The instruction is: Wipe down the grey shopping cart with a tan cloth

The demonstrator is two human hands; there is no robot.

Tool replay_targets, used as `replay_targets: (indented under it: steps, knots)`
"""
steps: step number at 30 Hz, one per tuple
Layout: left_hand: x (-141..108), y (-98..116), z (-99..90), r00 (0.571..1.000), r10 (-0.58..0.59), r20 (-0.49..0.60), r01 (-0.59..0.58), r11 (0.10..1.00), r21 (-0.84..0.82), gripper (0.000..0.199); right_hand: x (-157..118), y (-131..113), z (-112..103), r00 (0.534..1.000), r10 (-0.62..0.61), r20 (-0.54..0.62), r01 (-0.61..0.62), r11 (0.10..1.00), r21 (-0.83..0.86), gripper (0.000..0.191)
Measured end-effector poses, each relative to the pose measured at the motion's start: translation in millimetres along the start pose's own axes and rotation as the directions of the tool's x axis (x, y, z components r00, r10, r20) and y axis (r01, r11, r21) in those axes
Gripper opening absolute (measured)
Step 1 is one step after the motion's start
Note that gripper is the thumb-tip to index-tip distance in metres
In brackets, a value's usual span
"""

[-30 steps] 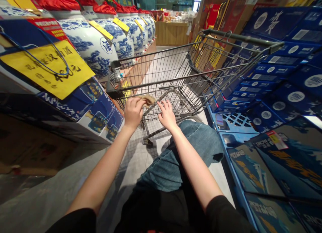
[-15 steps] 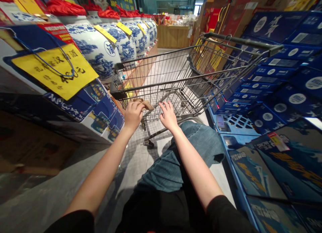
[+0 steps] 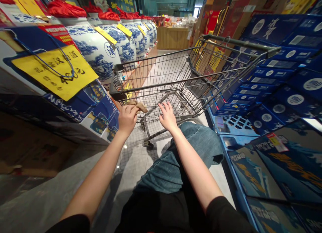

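"Gripping is done by which hand?"

"A brown cloth (image 3: 141,107) is held by the left hand (image 3: 127,118) at the near side of the shopping cart (image 3: 181,80); the right hand (image 3: 167,116) is held open, any contact being unclear."

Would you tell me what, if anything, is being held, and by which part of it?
The left hand holds a tan cloth by its left part; the right end sticks out past the fingers.

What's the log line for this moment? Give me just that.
left hand: holds brown cloth | right hand: open, near cart | jars: left | boxes: stacked right
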State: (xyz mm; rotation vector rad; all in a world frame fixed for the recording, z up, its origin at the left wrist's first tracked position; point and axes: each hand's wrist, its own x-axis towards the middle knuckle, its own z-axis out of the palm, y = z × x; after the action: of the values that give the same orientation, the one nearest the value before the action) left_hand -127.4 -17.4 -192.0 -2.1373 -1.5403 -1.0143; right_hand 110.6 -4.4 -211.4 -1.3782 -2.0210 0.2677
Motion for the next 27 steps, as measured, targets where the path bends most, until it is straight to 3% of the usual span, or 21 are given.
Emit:
replay_targets:
  steps: [7,13,20,25,27]
  knots:
    - [14.8,6.2,-15.1,0.988,-0.006,-0.155,0.002,1.000,-0.024,0.024,-0.5,0.6,-0.7,1.000,-0.008,-0.009,0.008,1.000,0.015,0.066]
    - [5.7,10.5,-3.8,1.000,-0.011,0.011,0.011,1.000,-0.011,0.021,0.2,1.7,0.4,1.000,-0.011,-0.004,0.011,1.000,-0.001,0.066]
    - [11.5,12.3,-18.4,0.993,-0.062,-0.098,0.062,0.998,0.000,0.024,0.4,2.9,2.4,1.000,-0.015,-0.019,0.015,1.000,0.017,0.065]
    - [3.6,16.2,-6.2,0.997,-0.057,0.043,0.056,0.998,0.040,0.024,0.9,2.4,2.7,1.000,-0.008,-0.016,0.008,1.000,0.018,0.066]
    - [7.2,18.2,-11.3,0.999,-0.037,0.034,0.037,0.999,0.019,0.023,0.9,2.9,3.3,1.000,-0.014,-0.026,0.014,1.000,0.023,0.066]
